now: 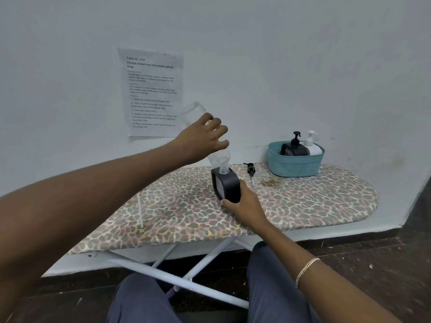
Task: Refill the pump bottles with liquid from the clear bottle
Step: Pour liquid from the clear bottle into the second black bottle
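Observation:
My left hand [202,139] grips the clear bottle [219,157], tipped upside down with its neck in the mouth of a dark pump bottle [225,187] that has no pump on it. That dark bottle stands on the leopard-print ironing board [177,215], and my right hand [245,202] holds it at its lower right side. The black pump head [250,170] with its tube lies on the board just to the right. A second dark pump bottle [294,146] and a white pump bottle [312,145] stand in the teal basket [295,166].
The basket sits at the board's far right, against the white wall. A printed paper sheet [152,92] hangs on the wall behind the clear bottle. A thin white tube [140,212] lies on the board's left part. My knees are under the board's near edge.

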